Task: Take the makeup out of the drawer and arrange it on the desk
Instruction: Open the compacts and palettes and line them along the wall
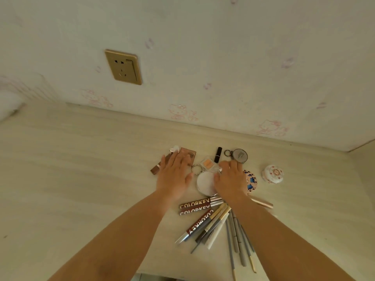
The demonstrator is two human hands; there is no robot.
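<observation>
Everything clusters around the round white compact [205, 183] on the pale desk [81, 169]. The left hand [174, 175] lies just left of it, fingers spread flat, covering part of a brown palette [189, 154]. The right hand [231, 179] sits at its right edge, fingers curled, seemingly pinching a small clear case [218, 170], though blur hides the grip. Behind the compact stands a black lipstick [218, 154]; in front fan out the COLORKEY tubes [194, 205] and grey pencils [235, 236].
</observation>
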